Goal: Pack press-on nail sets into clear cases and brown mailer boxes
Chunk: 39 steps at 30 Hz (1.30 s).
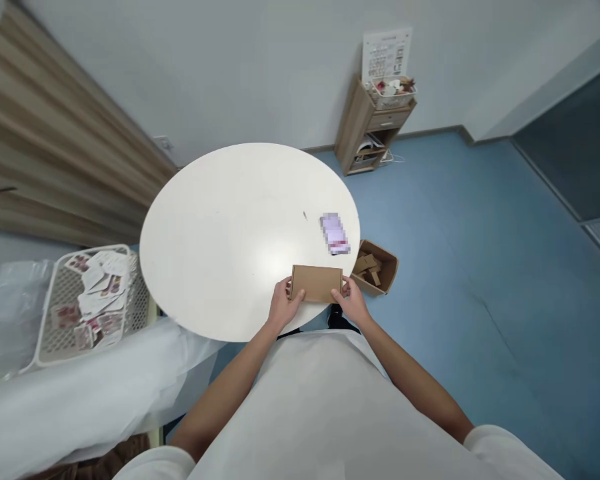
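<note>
A flat brown cardboard box (317,283) lies at the near edge of a round white table (230,233). My left hand (283,305) grips its left end with the thumb on top. My right hand (353,300) holds its right end, fingers curled around the side. A small blurred purple-and-pink item (335,233) lies on the table just beyond the box.
An open cardboard carton (377,268) with brown pieces sits on the blue floor right of the table. A white wire basket (87,300) of small packets stands at the left on a plastic-covered surface. A wooden cabinet (370,127) stands against the far wall.
</note>
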Tool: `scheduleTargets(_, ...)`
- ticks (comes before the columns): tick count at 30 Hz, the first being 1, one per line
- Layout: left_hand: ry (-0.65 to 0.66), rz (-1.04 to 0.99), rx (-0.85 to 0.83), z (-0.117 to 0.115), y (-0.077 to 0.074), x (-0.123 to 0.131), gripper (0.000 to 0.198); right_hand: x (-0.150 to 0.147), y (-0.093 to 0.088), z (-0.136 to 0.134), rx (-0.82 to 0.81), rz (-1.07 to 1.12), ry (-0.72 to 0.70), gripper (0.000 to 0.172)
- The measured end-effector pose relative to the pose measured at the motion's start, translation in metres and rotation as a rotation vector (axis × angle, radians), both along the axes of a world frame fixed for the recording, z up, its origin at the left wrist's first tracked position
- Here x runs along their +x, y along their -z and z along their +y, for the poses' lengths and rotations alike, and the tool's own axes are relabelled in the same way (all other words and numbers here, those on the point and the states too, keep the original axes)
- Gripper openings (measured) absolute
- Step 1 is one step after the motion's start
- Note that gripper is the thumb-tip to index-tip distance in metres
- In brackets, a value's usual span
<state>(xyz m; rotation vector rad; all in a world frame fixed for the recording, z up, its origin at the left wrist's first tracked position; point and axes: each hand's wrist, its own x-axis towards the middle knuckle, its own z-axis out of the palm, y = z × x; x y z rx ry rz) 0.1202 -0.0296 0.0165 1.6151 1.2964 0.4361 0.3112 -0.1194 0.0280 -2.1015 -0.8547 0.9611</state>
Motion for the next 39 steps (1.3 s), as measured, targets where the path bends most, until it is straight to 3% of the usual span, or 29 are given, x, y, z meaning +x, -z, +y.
scheduleTargets(4,0.180,-0.007,-0.002,-0.009,0.000,0.072,0.053,0.061,0.013,-0.036,0.034,-0.060,0.150,0.057)
scheduleTargets(10,0.523,0.053,-0.076,-0.025,0.001,0.207,0.071,0.168,0.024,-0.100,0.006,-0.108,0.319,0.063)
scheduleTargets(15,0.595,0.068,-0.179,-0.031,0.007,0.304,0.073,0.235,0.030,-0.129,-0.021,-0.028,0.393,0.070)
scheduleTargets(19,0.612,0.088,-0.207,-0.032,0.018,0.343,0.075,0.267,0.038,-0.134,-0.041,0.051,0.366,0.079)
scheduleTargets(24,0.572,0.155,-0.196,-0.028,0.021,0.338,0.066,0.285,0.045,-0.137,-0.079,0.102,0.396,0.080)
scheduleTargets(29,0.394,0.116,-0.261,-0.023,0.007,0.283,0.050,0.290,0.049,-0.124,-0.103,0.120,0.384,0.074)
scheduleTargets(34,0.167,0.043,-0.280,-0.024,-0.012,0.210,0.047,0.266,0.035,-0.070,0.053,0.099,0.246,0.066)
scheduleTargets(39,-0.070,-0.045,-0.196,-0.032,-0.037,0.145,0.045,0.205,0.008,-0.006,0.214,0.128,-0.037,0.056)
